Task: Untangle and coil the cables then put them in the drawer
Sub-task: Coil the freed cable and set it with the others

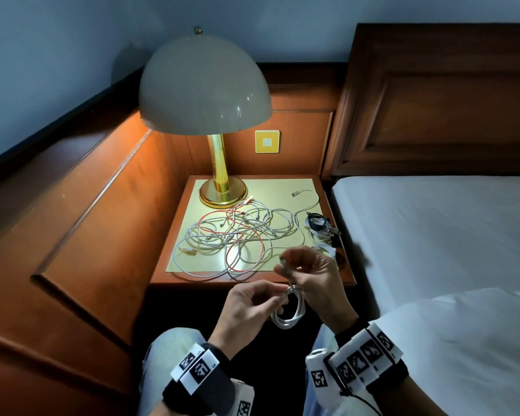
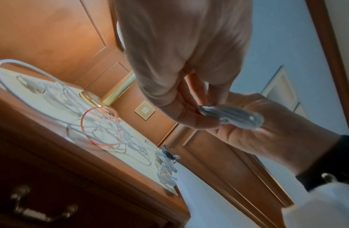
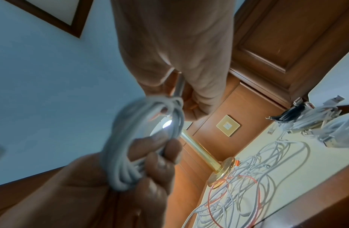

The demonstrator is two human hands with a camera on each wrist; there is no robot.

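Bedroom corner, wood panelling, nightstand [image 1: 159, 274] wedged between wall panel and bed [image 1: 433, 223]. Lit dome lamp [image 1: 206, 85] with brass base at the back left of the stand; yellow wall plate [image 1: 267, 141] behind it.

Nightstand top: loose tangle of white cables [image 1: 222, 235] with one red cable [image 1: 246, 250] looped through it, spread across the middle and front. Right edge of the top: small pile of already bundled cables [image 1: 320, 226], black and white, touching each other, just beside the bed.

Drawer handle [image 2: 41, 211] visible in left wrist view below the top; drawer front looks closed.

Hands are close together in front of the stand, above the knees, both on the same white cable coil [image 1: 288, 313]. Left hand [image 1: 246, 310] grips the coil's upper part, fingers curled round the loops; coil hangs below it. Right hand [image 1: 309, 274] is just above, thumb and fingers pinching the cable's free end near the plug. Right wrist view shows several loops gathered in the left fingers, image blurred. Coil is clear of the nightstand, not touching the tangle.
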